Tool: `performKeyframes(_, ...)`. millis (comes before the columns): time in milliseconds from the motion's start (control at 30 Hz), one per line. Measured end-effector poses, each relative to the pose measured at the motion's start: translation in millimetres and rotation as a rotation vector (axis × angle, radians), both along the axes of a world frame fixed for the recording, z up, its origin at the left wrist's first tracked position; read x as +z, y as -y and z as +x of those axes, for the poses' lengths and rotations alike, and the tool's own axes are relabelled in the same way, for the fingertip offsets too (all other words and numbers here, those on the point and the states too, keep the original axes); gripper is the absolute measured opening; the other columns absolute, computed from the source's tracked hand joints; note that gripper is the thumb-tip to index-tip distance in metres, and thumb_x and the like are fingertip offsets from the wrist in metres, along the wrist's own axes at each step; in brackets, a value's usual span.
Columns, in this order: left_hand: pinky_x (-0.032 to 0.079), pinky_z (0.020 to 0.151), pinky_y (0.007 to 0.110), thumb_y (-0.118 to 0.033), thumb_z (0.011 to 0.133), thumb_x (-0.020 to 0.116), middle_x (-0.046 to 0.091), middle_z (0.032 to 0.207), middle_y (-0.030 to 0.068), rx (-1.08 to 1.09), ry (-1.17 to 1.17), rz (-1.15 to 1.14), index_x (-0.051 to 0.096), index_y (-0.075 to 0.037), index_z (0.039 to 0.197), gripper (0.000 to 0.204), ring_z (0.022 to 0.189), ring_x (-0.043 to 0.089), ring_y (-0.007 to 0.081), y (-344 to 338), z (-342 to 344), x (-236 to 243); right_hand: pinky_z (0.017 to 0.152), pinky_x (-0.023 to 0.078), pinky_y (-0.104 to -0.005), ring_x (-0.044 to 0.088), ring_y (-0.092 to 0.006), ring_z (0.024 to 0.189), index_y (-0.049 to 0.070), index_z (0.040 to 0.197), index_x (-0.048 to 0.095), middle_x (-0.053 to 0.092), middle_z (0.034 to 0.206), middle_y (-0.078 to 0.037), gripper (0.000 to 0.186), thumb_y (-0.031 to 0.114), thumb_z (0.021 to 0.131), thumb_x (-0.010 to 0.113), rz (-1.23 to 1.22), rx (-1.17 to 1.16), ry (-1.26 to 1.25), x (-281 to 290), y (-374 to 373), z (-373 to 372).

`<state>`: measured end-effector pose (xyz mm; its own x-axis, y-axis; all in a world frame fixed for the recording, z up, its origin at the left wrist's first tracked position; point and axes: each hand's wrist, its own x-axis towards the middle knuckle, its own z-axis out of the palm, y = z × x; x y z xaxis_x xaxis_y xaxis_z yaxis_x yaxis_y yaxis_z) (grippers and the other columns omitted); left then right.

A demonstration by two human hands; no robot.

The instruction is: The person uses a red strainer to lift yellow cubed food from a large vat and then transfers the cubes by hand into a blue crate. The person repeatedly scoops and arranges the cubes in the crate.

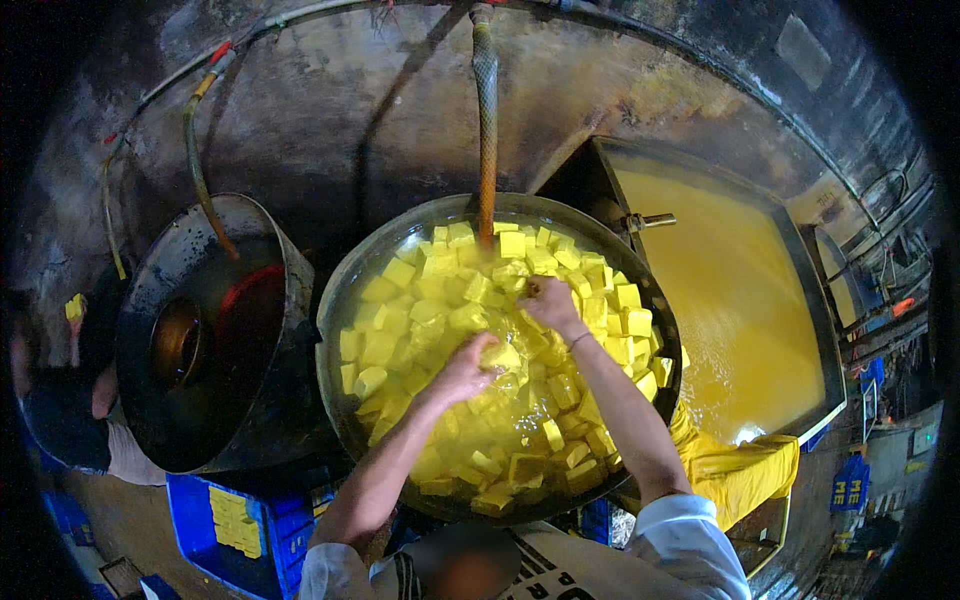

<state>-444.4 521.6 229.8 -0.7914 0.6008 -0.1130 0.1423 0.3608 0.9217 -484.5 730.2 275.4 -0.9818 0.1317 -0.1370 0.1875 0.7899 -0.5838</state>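
Note:
Many yellow tofu blocks [378, 347] float and pile up in yellow liquid inside a large round metal vat [335, 425]. Over the middle of the vat, my left hand [467, 372] has its fingers curled around the edge of one yellow tofu block [504, 357], just above the liquid. Farther back and to the right, my right hand [550, 303] is closed, knuckles up, above the blocks. Its fingertips point down and away, so whatever they hold is hidden.
A hose [486, 120] hangs into the vat's back. Left stands a dark metal drum [295, 300]; right, a rectangular tank [720, 300] of cloudy yellow liquid with yellow cloth [735, 465] at its front. A blue crate [195, 535] is front left. Another person's hand [74, 308] holds a yellow block far left.

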Motion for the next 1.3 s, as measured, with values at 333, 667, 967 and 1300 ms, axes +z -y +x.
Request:
performKeyframes(333, 0.049, 0.084, 0.039, -0.036, 0.095, 0.037, 0.060, 0.104, 0.0060, 0.521, 0.801, 0.930, 0.051, -0.011, 0.112, 0.033, 0.097, 0.058, 0.0199, -16, -23, -20, 0.075, 0.047, -0.0235, 0.059, -0.0091, 0.081, 0.002, 0.091, 0.064, 0.066, 0.086, -0.002, 0.023, 0.009, 0.072, 0.076, -0.678, 0.255, 0.188, 64, 4, 35)
performKeyframes(667, 0.045, 0.089, 0.040, -0.044, 0.092, 0.035, 0.062, 0.107, 0.0076, 0.764, 0.820, 1.282, 0.056, -0.009, 0.110, 0.044, 0.100, 0.057, 0.0223, -44, -12, -23, 0.071, 0.048, -0.0344, 0.059, -0.0226, 0.076, -0.001, 0.100, 0.058, 0.062, 0.086, -0.013, 0.036, 0.023, 0.078, 0.072, -0.446, 0.319, -0.043, 60, 51, 37)
performKeyframes(967, 0.038, 0.088, 0.046, -0.050, 0.086, 0.037, 0.058, 0.109, 0.0056, 0.806, 0.961, 1.638, 0.057, -0.012, 0.106, 0.048, 0.100, 0.053, 0.0242, -21, 0, 35, 0.097, 0.042, -0.0421, 0.049, -0.0344, 0.117, 0.008, 0.118, 0.056, 0.057, 0.114, -0.019, 0.040, 0.029, 0.084, 0.059, 0.045, 0.542, -0.275, 39, 40, 44)
performKeyframes(1300, 0.035, 0.094, 0.054, -0.044, 0.084, 0.035, 0.057, 0.118, 0.0137, 0.740, 0.736, 1.860, 0.058, -0.007, 0.107, 0.050, 0.111, 0.049, 0.0322, 77, -13, 64, 0.084, 0.049, -0.0388, 0.060, -0.0324, 0.095, 0.003, 0.106, 0.061, 0.064, 0.099, -0.018, 0.034, 0.010, 0.073, 0.057, 0.182, 0.564, -0.234, -18, -15, 58)
